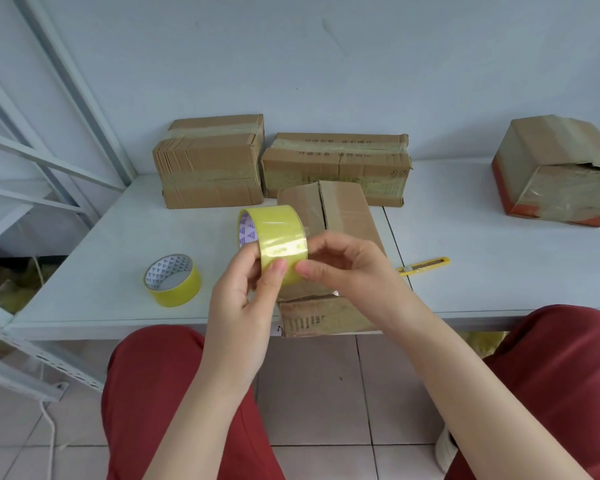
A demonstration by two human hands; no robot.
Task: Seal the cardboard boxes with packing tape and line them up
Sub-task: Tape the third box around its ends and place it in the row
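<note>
Head: tape roll (pixel 275 233) over closed box (pixel 347 216).

White table (pixel 118 237): a plain taped box (pixel 208 168) and a printed taped box (pixel 336 168) at back, an unsealed box (pixel 343 216) in front, a battered box (pixel 555 174) far right. A tape roll (pixel 173 280) and yellow cutter (pixel 425 265) flank the unsealed box.

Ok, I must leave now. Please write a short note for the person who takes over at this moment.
Hands: the left hand grips the tape roll; the right hand pinches its outer layer, perhaps seeking the tape end.
The roll is over the near box, whose top seam looks untaped.
Done: back-left box and back-right box are taped, side by side.
Left: tape the near box, line it up; the far-right box looks torn, check it.
The spare roll and yellow knife lie on the table.
</note>
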